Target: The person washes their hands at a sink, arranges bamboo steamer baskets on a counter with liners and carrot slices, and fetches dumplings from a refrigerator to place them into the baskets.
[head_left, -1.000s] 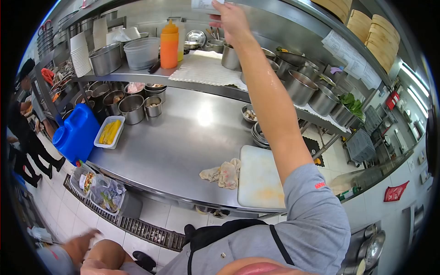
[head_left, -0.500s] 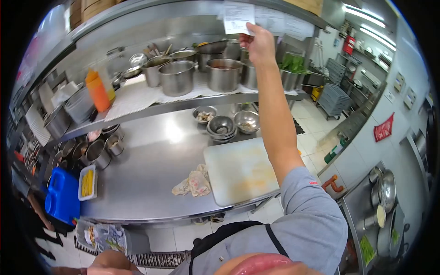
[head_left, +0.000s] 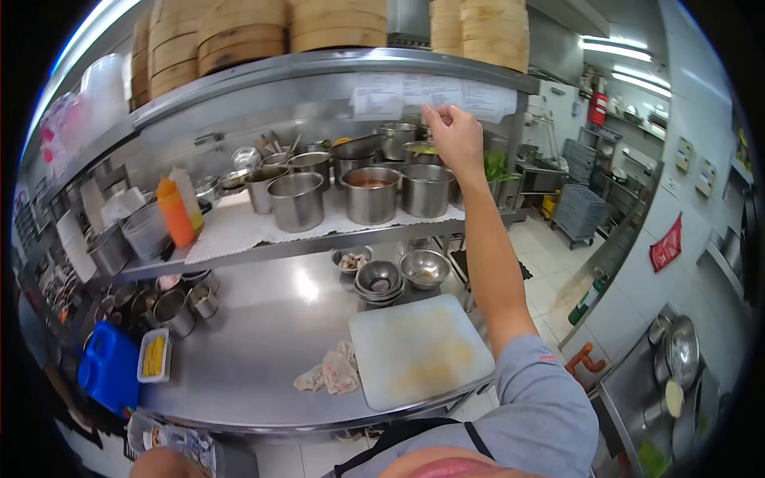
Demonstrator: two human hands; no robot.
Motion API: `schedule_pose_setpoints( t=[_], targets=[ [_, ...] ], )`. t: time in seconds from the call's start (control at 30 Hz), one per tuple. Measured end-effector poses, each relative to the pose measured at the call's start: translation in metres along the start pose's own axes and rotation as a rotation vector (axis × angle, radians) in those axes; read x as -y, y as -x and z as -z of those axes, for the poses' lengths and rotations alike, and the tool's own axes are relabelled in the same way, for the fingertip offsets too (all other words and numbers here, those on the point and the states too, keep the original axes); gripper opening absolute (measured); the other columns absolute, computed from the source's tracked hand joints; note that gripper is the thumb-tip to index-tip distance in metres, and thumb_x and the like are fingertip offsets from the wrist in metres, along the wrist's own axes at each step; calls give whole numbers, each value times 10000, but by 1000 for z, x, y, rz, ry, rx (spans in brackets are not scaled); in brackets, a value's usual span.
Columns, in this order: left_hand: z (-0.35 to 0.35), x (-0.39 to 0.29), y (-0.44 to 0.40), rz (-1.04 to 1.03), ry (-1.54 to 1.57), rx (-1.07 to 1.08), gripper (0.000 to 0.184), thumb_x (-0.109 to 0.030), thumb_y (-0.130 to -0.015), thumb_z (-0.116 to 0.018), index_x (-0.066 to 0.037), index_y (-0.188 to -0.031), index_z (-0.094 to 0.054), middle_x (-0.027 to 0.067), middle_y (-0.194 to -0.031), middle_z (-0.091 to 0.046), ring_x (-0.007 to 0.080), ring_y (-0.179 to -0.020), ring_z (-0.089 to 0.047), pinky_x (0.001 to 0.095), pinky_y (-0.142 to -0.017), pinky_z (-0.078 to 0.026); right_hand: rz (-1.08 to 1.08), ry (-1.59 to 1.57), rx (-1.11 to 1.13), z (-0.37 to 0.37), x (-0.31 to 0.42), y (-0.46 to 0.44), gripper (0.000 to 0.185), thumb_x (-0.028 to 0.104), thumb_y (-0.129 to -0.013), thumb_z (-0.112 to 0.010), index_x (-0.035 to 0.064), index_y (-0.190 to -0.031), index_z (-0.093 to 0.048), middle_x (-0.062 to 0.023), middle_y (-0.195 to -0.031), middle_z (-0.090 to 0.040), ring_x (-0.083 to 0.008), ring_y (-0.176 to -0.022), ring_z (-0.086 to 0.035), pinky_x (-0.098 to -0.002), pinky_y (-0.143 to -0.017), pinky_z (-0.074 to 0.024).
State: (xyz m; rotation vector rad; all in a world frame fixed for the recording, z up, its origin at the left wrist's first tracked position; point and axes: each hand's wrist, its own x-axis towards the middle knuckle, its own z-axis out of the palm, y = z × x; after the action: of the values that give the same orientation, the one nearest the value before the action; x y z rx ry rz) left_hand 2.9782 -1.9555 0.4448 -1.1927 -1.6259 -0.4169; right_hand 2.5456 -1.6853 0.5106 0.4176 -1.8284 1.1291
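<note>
My right hand [head_left: 456, 139] is raised at the end of an outstretched arm, its fingers curled together and nothing visible in them. Just above and left of it, printed paper slips [head_left: 430, 94] hang in a row under the upper shelf rail. The leftmost slip [head_left: 378, 97] is apart from my fingertips. Beneath the hand, on the middle shelf, stand steel pots [head_left: 426, 191], one with reddish contents [head_left: 371, 190]. Of my left side, only a rounded bare part of what looks like the arm [head_left: 167, 464] shows at the bottom edge; the left hand is out of sight.
A white cutting board [head_left: 418, 350] and a crumpled cloth [head_left: 331, 373] lie on the steel counter [head_left: 255, 350]. Steel bowls [head_left: 378, 279] stand behind them. To the left are a yellow-filled tub [head_left: 154, 356] and a blue jug [head_left: 109, 370]. Bamboo steamers [head_left: 339, 24] line the top shelf.
My right hand has come away from the left paper slip, which now hangs at the rail. The view has tilted up, showing more of the steamers on top.
</note>
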Motion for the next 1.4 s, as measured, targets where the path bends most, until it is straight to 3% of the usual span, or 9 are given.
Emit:
schedule_pose_setpoints(
  t=[0.1,0.17,0.3,0.37,0.43,0.5,0.8,1.27,1.4],
  targets=[
    [-17,20,-2,-20,109,44,263,-125,-650,-655,43,-851,-630,153,-784,-630,287,-693,-603,462,-629,-532,43,77,-90,36,-16,-16,329,358,-837,-680,33,-878,-711,-151,-770,-708,-308,-748,-697,-393,-730,-531],
    [-21,27,-3,-28,125,54,271,-130,-659,-656,42,-865,-628,150,-792,-631,289,-702,-604,467,-639,-530,261,129,-309,51,-27,-38,254,260,-839,-704,9,-879,-708,-113,-742,-706,-194,-600,-668,-320,-585,-512],
    [-30,33,0,-16,138,65,286,-140,-676,-659,41,-893,-623,144,-807,-634,294,-720,-605,477,-658,-527,340,-25,-481,87,-43,-132,237,236,-778,-706,27,-889,-692,-149,-808,-712,-299,-774,-700,-387,-766,-538],
    [-35,34,1,5,125,64,293,-145,-684,-660,40,-907,-620,141,-815,-635,297,-729,-605,481,-668,-526,506,199,-661,102,-43,-191,335,236,-827,-674,9,-1055,-579,-171,-945,-645,-316,-883,-617,-442,-773,-500],
    [-39,34,3,39,98,65,301,-150,-693,-662,40,-921,-618,138,-823,-636,300,-739,-606,486,-677,-524,505,248,-520,116,-12,-220,656,343,-769,-763,66,-1306,-507,-280,-1140,-585,-448,-1099,-549,-538,-910,-450],
    [-44,31,1,55,67,75,308,-155,-701,-663,39,-936,-616,134,-831,-638,302,-748,-606,491,-687,-523,275,483,-439,119,13,-254,1028,453,-705,-815,155,-1520,-262,-381,-1336,-422,-498,-1277,-420,-528,-1046,-386],
    [-69,32,-18,138,-20,96,343,-177,-739,-670,37,-999,-605,120,-866,-643,314,-788,-609,513,-730,-516,223,677,-140,85,-4,-310,1061,446,-642,-851,126,-1475,-276,-315,-1328,-400,-439,-1278,-399,-497,-1052,-371],
    [-75,32,-32,57,-114,76,397,-212,-799,-680,34,-1097,-588,98,-921,-652,332,-852,-612,546,-798,-506,309,553,-121,91,-24,-298,1114,435,-544,-907,82,-1406,-298,-212,-1316,-367,-348,-1280,-367,-448,-1061,-348],
    [-7,23,-33,-314,-635,-330,413,-222,-816,-683,33,-1125,-583,92,-936,-655,337,-870,-613,556,-817,-503,430,379,-223,107,-25,-276,1129,431,-516,-923,69,-1387,-304,-183,-1312,-358,-322,-1281,-358,-434,-1063,-341]
  ],
)
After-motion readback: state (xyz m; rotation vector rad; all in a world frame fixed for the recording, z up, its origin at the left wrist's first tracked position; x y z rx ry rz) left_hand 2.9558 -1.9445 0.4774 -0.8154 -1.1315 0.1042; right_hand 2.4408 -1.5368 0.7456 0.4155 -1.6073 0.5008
